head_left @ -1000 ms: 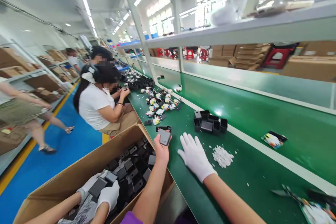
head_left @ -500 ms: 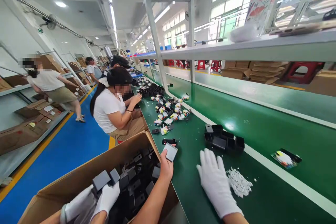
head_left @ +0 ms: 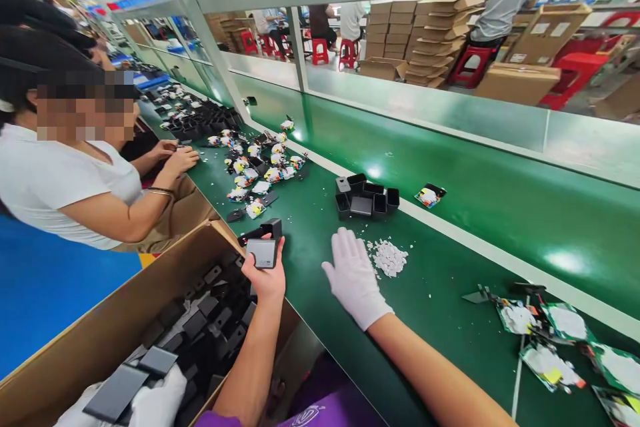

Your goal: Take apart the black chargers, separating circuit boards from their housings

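To my eye, the case (head_left: pixel 262 253) near the middle is smooth, matt grey plastic, and the glove (head_left: pixel 357 277) right of centre dull white cloth. The green bench top (head_left: pixel 440 253) gleams, sleek and glossy, against the plain brown cardboard carton (head_left: pixel 107 303) at lower left.

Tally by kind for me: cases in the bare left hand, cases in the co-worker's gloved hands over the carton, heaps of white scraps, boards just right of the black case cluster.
Case in the left hand: 1
Dark cases in the co-worker's gloved hands: 2
White scrap heap: 1
Board right of the black case cluster: 1
Total: 5
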Motion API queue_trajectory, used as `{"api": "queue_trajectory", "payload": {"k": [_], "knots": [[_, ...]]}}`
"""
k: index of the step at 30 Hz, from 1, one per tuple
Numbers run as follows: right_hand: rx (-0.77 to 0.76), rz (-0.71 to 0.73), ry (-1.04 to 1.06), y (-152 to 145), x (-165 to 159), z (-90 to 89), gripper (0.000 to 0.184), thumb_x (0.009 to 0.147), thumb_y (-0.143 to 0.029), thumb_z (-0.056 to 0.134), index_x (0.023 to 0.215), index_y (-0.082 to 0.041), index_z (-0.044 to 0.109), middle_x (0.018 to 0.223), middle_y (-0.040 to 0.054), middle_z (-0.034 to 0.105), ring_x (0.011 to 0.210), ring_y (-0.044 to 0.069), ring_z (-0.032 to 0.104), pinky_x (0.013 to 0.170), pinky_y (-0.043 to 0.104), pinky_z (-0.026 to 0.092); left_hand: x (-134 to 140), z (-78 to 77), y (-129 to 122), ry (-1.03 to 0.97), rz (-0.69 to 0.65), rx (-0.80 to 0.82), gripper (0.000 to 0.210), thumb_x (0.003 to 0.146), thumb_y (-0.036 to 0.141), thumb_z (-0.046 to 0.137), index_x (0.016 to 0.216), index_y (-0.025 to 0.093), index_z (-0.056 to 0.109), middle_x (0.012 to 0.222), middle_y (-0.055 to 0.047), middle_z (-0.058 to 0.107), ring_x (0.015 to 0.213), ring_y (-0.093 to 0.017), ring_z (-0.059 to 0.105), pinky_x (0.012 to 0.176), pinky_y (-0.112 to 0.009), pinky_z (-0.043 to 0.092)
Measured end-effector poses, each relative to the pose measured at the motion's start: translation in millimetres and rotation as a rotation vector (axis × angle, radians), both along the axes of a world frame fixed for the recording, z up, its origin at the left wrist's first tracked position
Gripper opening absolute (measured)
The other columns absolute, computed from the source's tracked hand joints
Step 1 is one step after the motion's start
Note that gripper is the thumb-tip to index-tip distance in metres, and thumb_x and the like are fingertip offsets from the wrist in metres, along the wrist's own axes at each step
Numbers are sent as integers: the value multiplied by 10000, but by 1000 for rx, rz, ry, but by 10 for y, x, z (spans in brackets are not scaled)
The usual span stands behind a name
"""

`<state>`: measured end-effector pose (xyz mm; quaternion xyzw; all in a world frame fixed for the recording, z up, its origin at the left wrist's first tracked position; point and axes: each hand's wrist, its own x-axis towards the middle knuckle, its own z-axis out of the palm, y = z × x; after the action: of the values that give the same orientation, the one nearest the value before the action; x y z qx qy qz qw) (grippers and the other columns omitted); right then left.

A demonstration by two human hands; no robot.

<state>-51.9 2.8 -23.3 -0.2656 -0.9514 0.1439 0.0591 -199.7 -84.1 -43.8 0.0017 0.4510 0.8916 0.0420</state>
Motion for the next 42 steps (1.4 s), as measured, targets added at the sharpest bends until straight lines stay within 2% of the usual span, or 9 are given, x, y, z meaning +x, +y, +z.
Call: {"api": "queue_trajectory", "payload": {"k": [4,10,15,17,21,30,32,36,42], "knots": [[-74,324,79,-230,-67,-33,630,1006,-389,490,1560,-112,379,1614,173,396,1509,325,373,1223,528,345,2,-6,-13,19,10,-8,340,807,546,450,888,275,640,877,16,701,930,-202,651,896,-399,539],[-31,-13,24,162,-76,-18,610,1001,-317,483,1525,-15,406,1607,251,370,1517,387,334,1222,592,302,38,-26,-28,45,46,-28,378,847,563,414,922,275,646,982,-9,704,976,-222,659,869,-391,560],[-48,368,123,-34,-720,54,576,1009,-298,444,1539,-77,402,1631,159,372,1539,300,314,1255,494,276,38,-70,-23,78,134,-45,393,852,554,405,973,267,643,1119,-33,699,1099,-249,648,920,-384,560],[-53,384,127,-135,-1088,90,530,1014,-274,415,1519,-117,442,1640,112,369,1536,270,324,1267,465,247,14,-93,-38,93,179,-51,419,842,567,397,1008,265,635,1163,-35,682,1148,-250,628,921,-366,559],[-74,265,102,-71,-1426,104,553,1014,-321,430,1492,-45,460,1611,179,397,1521,310,348,1248,495,269,-35,-115,-58,102,206,-71,437,842,574,391,1051,264,619,1190,-39,661,1134,-233,630,904,-350,565],[-56,-123,4,299,-52,49,603,1007,-246,397,1510,87,369,1613,292,325,1537,394,279,1267,579,192,3,-27,-5,78,-1,-185,416,763,541,546,998,221,670,1086,-57,710,1093,-238,643,943,-368,547],[1,-92,7,219,184,86,588,997,-225,431,1519,41,387,1627,257,321,1548,382,257,1273,577,189,22,24,-1,56,-104,-213,363,719,486,621,922,194,692,1000,-67,728,995,-231,666,917,-367,557],[-9,186,65,-93,457,75,555,1003,-335,505,1514,-122,462,1599,164,429,1519,342,349,1250,586,268,155,156,-2,3,-311,-201,363,707,512,619,851,191,709,895,-68,736,854,-239,691,867,-443,592],[-137,-32,362,-149,621,203,722,925,-418,616,1520,-63,412,1511,224,525,1416,346,496,1169,522,437,583,288,99,191,-586,-339,482,702,591,683,952,183,746,1011,-119,743,1017,-328,705,932,-472,575]]}}
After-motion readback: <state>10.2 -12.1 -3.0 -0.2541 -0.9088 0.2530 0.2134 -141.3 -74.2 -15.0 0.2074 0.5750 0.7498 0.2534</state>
